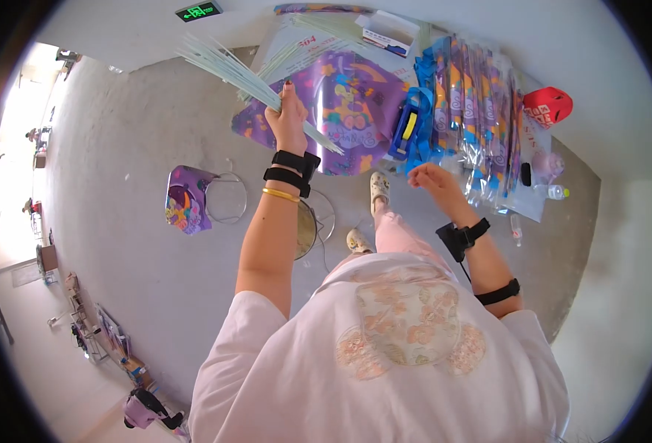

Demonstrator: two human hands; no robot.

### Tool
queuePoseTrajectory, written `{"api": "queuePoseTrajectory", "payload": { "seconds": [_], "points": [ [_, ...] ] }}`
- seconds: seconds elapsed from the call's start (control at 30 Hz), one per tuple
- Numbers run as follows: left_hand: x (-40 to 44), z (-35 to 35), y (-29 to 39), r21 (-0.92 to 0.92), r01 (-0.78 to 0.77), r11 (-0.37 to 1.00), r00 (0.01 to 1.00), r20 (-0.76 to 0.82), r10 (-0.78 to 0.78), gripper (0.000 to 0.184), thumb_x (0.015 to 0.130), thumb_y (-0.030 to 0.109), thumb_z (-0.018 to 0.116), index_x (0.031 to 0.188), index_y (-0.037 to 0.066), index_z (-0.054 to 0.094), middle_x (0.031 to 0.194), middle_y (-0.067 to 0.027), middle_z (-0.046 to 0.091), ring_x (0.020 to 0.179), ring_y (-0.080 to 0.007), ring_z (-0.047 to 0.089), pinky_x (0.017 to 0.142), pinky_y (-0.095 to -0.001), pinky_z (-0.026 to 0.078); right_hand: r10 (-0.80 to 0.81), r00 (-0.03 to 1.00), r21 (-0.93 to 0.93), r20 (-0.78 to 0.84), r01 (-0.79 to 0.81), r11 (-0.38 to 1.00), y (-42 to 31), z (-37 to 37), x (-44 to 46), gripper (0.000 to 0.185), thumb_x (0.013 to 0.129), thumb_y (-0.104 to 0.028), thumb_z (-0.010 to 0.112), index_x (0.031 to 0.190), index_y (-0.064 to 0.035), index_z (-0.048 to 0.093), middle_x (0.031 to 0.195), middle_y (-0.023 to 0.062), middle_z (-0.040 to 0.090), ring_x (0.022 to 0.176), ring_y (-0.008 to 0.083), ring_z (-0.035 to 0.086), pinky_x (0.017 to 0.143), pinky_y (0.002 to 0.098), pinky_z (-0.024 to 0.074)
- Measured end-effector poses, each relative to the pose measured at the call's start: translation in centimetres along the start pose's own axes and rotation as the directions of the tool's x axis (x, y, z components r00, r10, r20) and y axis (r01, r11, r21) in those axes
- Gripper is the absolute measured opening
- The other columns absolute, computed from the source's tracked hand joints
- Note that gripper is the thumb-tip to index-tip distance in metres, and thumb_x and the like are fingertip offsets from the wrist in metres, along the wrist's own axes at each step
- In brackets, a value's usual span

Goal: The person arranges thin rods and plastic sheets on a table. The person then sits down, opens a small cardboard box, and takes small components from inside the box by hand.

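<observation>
My left hand (287, 118) is closed round a bundle of thin pale sticks (230, 68), which points up to the left and down to the right over purple printed sheets (348, 103). My right hand (433, 181) hangs in front of the table's near edge, its fingers curled; whether anything small is between them I cannot make out. Just beyond it are a blue tape dispenser (407, 131) with yellow tape and some blue straps (423, 100). To their right lie several long purple packages in clear plastic (481, 111).
A white open box (388, 33) and a red object (548, 105) lie at the back. A bottle (557, 192) is at the right. On the left stands a round stool (226, 198) beside a purple printed sheet (187, 199). A person (145, 410) is at the lower left.
</observation>
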State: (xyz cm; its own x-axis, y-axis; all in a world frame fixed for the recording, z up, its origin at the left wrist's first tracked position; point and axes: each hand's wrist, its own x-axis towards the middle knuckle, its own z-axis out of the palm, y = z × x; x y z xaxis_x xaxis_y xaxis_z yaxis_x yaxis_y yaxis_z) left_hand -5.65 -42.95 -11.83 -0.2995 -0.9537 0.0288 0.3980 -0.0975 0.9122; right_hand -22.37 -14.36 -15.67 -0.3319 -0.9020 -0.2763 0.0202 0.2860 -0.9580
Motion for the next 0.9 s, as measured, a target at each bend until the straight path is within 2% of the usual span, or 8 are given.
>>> {"api": "queuePoseTrajectory", "payload": {
  "seconds": [0.37, 0.5, 0.53, 0.63, 0.67, 0.73, 0.77, 0.9],
  "points": [
    [11.2, 6.9, -16.3, 0.278, 0.154, 0.948, 0.988, -0.043, -0.148, 0.033, 0.096, 0.027, 0.06, 0.068, 0.01, 0.056, 0.058, 0.0093, 0.041, 0.05, -0.0013, 0.034, 0.046, -0.023, 0.023, 0.091, 0.995, -0.022, -0.049, -0.092, 0.996, 3.4, -5.8, 18.3, 0.022, 0.091, -0.018, 0.063, 0.105, -0.0008, 0.061, 0.091, 0.0026, 0.065, 0.083, 0.0098, 0.06, 0.076, 0.0246, 0.048],
    [13.2, 11.0, -21.2, 0.367, 0.329, 0.87, 0.926, 0.052, -0.373, 0.035, 0.095, 0.029, 0.061, 0.071, 0.003, 0.06, 0.062, 0.006, 0.048, 0.059, -0.0026, 0.043, 0.049, -0.0232, 0.035, -0.191, 0.973, -0.096, -0.132, 0.179, 0.979, -0.7, -7.7, 27.5, 0.054, 0.081, -0.021, 0.076, 0.126, -0.0037, 0.05, 0.112, 0.0068, 0.059, 0.104, 0.0157, 0.055, 0.09, 0.0311, 0.0443],
    [13.7, 11.9, -23.2, 0.412, 0.304, 0.859, 0.933, 0.051, -0.355, 0.025, 0.092, 0.02, 0.063, 0.073, 0.002, 0.061, 0.064, 0.0047, 0.052, 0.063, -0.0039, 0.044, 0.053, -0.024, 0.037, -0.302, 0.944, -0.171, -0.135, 0.278, 0.945, -1.0, -8.0, 30.2, 0.059, 0.08, -0.02, 0.078, 0.128, -0.0037, 0.048, 0.115, 0.0072, 0.058, 0.109, 0.016, 0.053, 0.093, 0.0316, 0.0429],
    [15.7, 13.9, -26.6, 0.437, 0.032, 0.899, 0.918, 0.343, -0.199, 0.003, 0.08, 0.002, 0.063, 0.079, -0.001, 0.062, 0.071, 0.0029, 0.058, 0.069, -0.0052, 0.048, 0.059, -0.0244, 0.042, -0.178, 0.981, -0.024, -0.078, 0.176, 0.984, -1.9, -9.0, 36.0, 0.061, 0.08, -0.025, 0.075, 0.132, -0.008, 0.049, 0.124, 0.007, 0.056, 0.118, 0.0192, 0.051, 0.098, 0.0331, 0.0404],
    [16.1, 14.8, -27.7, 0.373, 0.096, 0.923, 0.917, 0.327, -0.228, 0.003, 0.079, 0.002, 0.063, 0.08, 0.0, 0.063, 0.071, 0.0007, 0.06, 0.069, -0.0056, 0.051, 0.06, -0.0256, 0.044, -0.168, 0.982, -0.03, -0.082, 0.166, 0.986, -1.2, -9.3, 37.2, 0.061, 0.08, -0.025, 0.075, 0.132, -0.008, 0.049, 0.124, 0.007, 0.056, 0.118, 0.0192, 0.051, 0.098, 0.0331, 0.0404],
    [17.7, 16.4, -28.9, 0.415, 0.054, 0.908, 0.908, 0.358, -0.217, 0.001, 0.08, 0.002, 0.062, 0.079, 0.001, 0.063, 0.073, -0.0014, 0.065, 0.067, -0.0107, 0.057, 0.061, -0.0288, 0.047, -0.099, 0.992, 0.085, -0.081, 0.106, 0.991, -1.4, -9.9, 39.8, 0.046, 0.082, -0.025, 0.073, 0.123, -0.0079, 0.058, 0.114, 0.0061, 0.06, 0.109, 0.0173, 0.056, 0.094, 0.0311, 0.0433],
    [18.7, 16.8, -30.1, 0.403, 0.06, 0.913, 0.907, 0.359, -0.218, 0.001, 0.08, 0.002, 0.062, 0.079, 0.001, 0.063, 0.073, -0.0014, 0.065, 0.067, -0.0107, 0.057, 0.061, -0.0288, 0.047, -0.127, 0.984, -0.085, -0.128, 0.117, 0.989, -1.4, -10.5, 40.1, 0.03, 0.086, -0.023, 0.067, 0.11, -0.0047, 0.065, 0.102, 0.0068, 0.063, 0.099, 0.0171, 0.059, 0.088, 0.0301, 0.0455],
    [22.7, 16.3, -40.8, 0.516, -0.228, 0.826, 0.781, 0.604, -0.162, 0.037, 0.08, 0.041, 0.074, 0.093, 0.008, 0.064, 0.083, -0.0061, 0.07, 0.084, -0.0175, 0.066, 0.099, -0.0329, 0.034, -0.255, 0.954, -0.208, -0.155, 0.221, 0.953, -1.0, -12.6, 43.6, 0.021, 0.092, -0.019, 0.057, 0.101, -0.0023, 0.067, 0.095, 0.0082, 0.064, 0.092, 0.0199, 0.06, 0.085, 0.0303, 0.0459]
  ]
}}
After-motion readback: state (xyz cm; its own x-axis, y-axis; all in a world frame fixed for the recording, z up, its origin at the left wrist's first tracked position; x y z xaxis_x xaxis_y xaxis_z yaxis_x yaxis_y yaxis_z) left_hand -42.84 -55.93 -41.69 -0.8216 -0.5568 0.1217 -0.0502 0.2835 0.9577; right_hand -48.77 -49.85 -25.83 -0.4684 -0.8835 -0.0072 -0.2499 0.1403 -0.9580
